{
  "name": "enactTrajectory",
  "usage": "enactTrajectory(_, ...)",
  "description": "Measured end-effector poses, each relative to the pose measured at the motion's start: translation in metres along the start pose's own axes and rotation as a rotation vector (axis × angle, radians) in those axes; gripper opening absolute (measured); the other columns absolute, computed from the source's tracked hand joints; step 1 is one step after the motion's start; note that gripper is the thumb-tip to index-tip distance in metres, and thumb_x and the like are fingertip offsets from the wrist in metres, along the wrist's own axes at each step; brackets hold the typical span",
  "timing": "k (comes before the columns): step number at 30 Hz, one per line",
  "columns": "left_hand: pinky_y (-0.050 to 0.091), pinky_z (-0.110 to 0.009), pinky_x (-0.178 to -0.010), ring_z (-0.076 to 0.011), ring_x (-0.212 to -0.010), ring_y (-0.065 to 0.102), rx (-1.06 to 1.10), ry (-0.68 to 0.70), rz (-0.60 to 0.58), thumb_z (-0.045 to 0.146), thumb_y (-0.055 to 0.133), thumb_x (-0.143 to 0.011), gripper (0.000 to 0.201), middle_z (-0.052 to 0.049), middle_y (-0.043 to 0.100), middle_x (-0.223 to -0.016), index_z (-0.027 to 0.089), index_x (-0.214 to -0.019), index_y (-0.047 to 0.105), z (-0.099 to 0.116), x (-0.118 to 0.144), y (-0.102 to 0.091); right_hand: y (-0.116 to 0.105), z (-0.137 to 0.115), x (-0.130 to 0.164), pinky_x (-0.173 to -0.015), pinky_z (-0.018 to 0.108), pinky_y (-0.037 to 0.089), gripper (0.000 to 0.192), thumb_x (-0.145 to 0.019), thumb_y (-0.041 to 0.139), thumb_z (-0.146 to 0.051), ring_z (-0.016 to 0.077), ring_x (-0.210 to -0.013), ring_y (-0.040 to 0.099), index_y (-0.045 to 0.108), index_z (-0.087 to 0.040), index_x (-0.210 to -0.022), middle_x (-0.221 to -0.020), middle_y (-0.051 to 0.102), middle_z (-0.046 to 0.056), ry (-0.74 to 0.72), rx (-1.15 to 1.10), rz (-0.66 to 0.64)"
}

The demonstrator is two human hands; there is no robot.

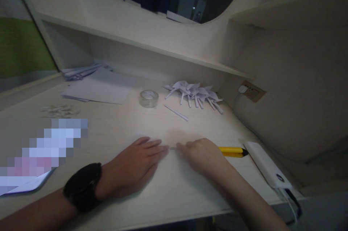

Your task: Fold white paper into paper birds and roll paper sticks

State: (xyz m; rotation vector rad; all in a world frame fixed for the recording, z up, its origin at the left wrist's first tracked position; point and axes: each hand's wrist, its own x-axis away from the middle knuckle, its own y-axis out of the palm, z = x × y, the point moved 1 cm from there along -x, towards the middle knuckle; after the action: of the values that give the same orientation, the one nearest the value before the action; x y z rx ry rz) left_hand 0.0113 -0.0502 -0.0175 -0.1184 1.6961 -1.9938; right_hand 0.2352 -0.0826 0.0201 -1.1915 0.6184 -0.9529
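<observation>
A thin stick [173, 148] lies in the front half of the desk [190, 194], its long axis running left to right, both ends hidden at the hands. The left hand [133, 169], palm down with fingers extended, and the right hand [203, 158], fingers curled, adjoin it; whether either is clamped on it cannot be told. A yellow, dark-tipped implement [232, 151] points toward the right edge; paper pinwheels [187, 89] line the back edge.

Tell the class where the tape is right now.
In the head view, the tape lies on the desk beyond the left hand, between the paper sheets to its left and the paper pinwheels to its right.
</observation>
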Motion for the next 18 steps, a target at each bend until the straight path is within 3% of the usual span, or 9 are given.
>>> enactTrajectory(18, 0.029, -0.043, -0.106, -0.0221, -0.123, 0.048, 0.029, 0.015, 0.036, 0.024, 0.037, -0.096, 0.041, -0.002, 0.054, -0.135, 0.026, -0.136, 0.045, -0.0007, 0.0017, -0.0013, 0.0000, 0.0016, -0.0010, -0.053, 0.026, 0.034, 0.018, -0.085, 0.051, -0.014, 0.0150, -0.062, 0.063, 0.061, -0.019, -0.099, -0.076, 0.070, 0.005, 0.009, -0.022, -0.006)
